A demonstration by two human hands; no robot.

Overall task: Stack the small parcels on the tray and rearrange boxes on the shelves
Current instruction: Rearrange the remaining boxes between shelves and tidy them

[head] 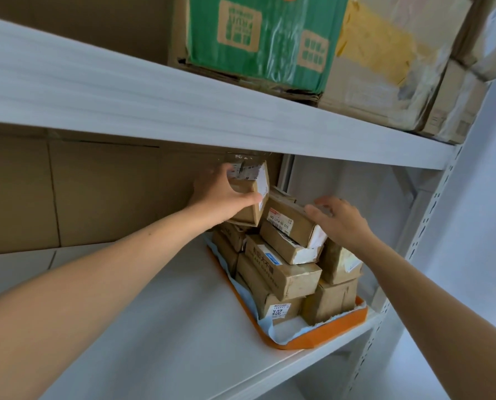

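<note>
Centre of the frame: left hand (222,194) clamped around a small brown parcel (251,194), thumb across its near face, fingers hidden behind its top, parcel tilted and sitting at the peak of the pile just under the upper shelf edge; right of centre: right hand (339,217) spread wide with fingers apart, resting against the end of a labelled parcel (291,223) near the top of the pile, closed around nothing (contact with the box likely, though blur at the fingertips makes it hard to say); lower right of centre: orange tray (322,336) lined with pale paper (281,333), standing on the white lower shelf (154,327) close to its right end; on the tray, a heap of small cardboard parcels (281,272) several layers high, some lying flat, some leaning, most bearing white shipping labels; upper part of the frame: white upper shelf (183,111) carrying a green printed box (264,36) and, to its right, taped brown cartons (385,82); left half of the frame, behind the forearm: a large plain cardboard box (82,192) at the back of the lower shelf; right edge: perforated white upright (431,215) of the rack.
</note>
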